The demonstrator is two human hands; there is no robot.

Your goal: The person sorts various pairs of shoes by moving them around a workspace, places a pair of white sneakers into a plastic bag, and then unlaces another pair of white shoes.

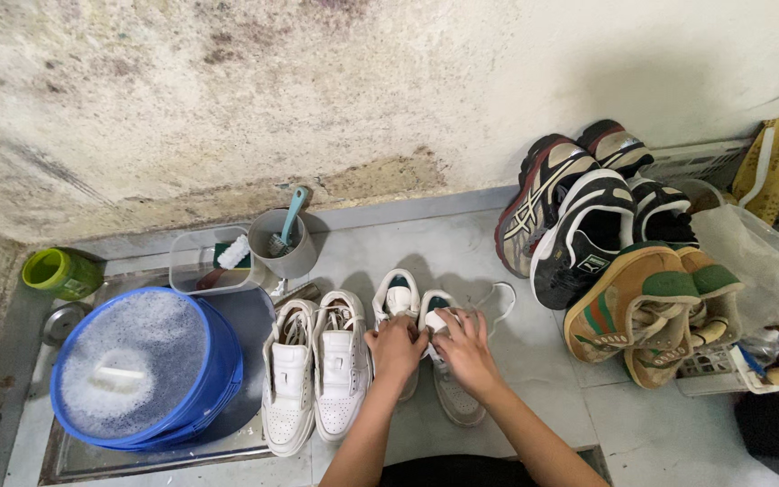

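- The left hand [396, 347] and the right hand [464, 347] rested side by side on a pair of white shoes with green lining [412, 311], which stood on the tiled floor [516, 397] with toes pointing towards the person.
- The left grip was closed over the tongue area of the left-hand shoe of that pair; the right grip pinched the lacing area of the other shoe, and a loose white lace [498, 302] curled out on the floor to the right of it.
- Just left of them stood a second pair of white lace-up shoes [315, 379], touching each other.
- Further left, a blue bucket of foamy water [142, 370] sat on a metal tray [74, 455].
- Behind, by the stained wall [317, 90], were a grey cup with a teal-handled brush [286, 239], a clear tub [205, 261] and a green jar [60, 272].
- To the right, several sports shoes [579, 225] and tan-and-green shoes [655, 311] leaned in a stack.
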